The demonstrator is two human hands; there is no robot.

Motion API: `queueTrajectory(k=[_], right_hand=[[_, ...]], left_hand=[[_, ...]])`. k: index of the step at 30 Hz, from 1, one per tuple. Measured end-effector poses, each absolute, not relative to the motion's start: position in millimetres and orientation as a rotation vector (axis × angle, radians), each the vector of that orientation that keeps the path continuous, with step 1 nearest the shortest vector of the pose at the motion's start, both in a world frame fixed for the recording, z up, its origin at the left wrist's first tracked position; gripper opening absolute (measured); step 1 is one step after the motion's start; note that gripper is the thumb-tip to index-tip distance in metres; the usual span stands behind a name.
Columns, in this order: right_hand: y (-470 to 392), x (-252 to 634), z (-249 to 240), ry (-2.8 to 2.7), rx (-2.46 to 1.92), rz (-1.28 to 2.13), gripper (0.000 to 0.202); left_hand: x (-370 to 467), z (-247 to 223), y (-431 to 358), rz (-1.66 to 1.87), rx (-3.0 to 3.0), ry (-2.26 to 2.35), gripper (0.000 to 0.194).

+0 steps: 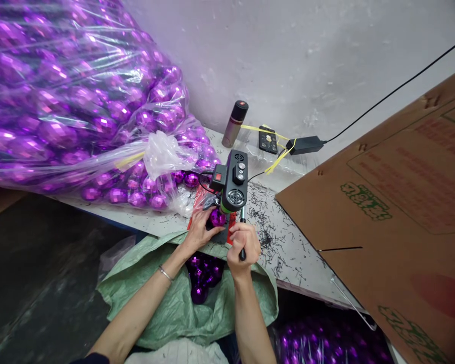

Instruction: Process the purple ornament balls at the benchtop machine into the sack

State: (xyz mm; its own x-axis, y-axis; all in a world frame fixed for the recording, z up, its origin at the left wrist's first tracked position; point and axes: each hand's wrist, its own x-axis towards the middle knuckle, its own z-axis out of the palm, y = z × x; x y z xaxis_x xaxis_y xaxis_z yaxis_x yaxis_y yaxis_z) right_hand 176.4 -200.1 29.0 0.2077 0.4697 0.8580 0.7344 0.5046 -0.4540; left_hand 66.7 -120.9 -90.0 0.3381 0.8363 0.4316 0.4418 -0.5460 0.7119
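My left hand has its fingers around a shiny purple faceted ball, which sits under the head of a small black bench machine. A lever with a black grip comes off the machine's right side, and my right hand is closed around it. Below both hands a green woven sack hangs open, with more purple balls inside. Red material shows around the machine's base. The ball's underside is hidden by my left hand.
A big clear plastic bag of purple balls fills the left. A bottle, a dark device and a power adapter stand by the wall. Small black pins litter the table. A cardboard box leans in on the right.
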Motion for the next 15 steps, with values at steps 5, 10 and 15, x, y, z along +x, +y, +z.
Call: queueTrajectory(k=[5,10,15], right_hand=[[-198,176,8,-1.405,-1.107,-0.288,0.027],[-195,176,2,-1.381,-1.103,-0.309,0.029],[-193,176,-6,-1.363,-1.089,-0.333,0.031]], left_hand=[[68,-89,-122,1.118,2.131,1.118,0.058],[69,-89,-122,1.098,2.115,1.154,0.058],[70,-89,-123,1.123,2.095,1.129,0.058]])
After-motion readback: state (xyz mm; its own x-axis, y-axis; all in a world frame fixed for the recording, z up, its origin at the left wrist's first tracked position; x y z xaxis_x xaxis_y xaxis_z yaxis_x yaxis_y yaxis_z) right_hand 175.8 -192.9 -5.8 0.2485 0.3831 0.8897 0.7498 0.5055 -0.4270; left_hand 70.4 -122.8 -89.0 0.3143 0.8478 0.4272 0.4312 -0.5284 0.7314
